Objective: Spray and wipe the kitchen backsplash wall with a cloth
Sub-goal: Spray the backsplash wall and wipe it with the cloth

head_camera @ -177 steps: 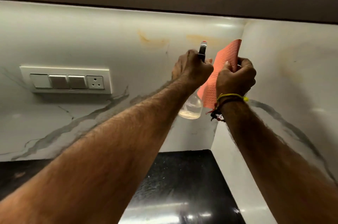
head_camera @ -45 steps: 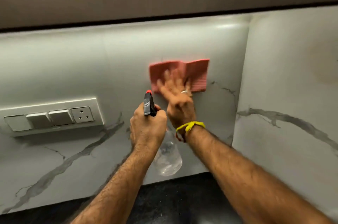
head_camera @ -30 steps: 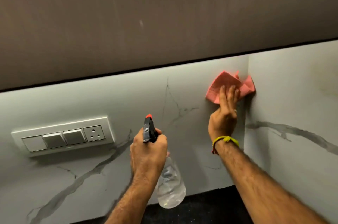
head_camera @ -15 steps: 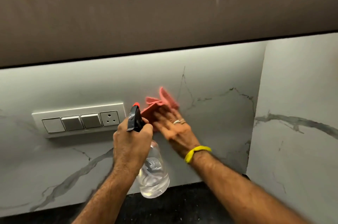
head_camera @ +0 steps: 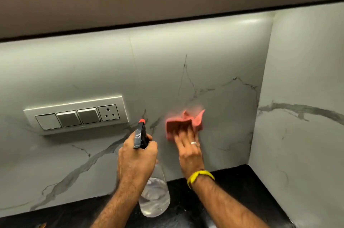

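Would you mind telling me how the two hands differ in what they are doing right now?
The left hand is curled round the spray bottle, while the right hand lies flat with straight fingers, pressing the pink cloth on the wall. The left hand is off the wall; the right is against it. Only the right wears a ring. Both are raised before the backsplash.

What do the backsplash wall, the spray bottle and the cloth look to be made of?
Backsplash wall: glossy marble-look tile or slab, grey veins, a vertical joint, light glare.
Spray bottle: clear plastic probably, liquid visible inside; black trigger head, red nozzle tip.
Cloth: soft pink fabric, crumpled; weave blurred.
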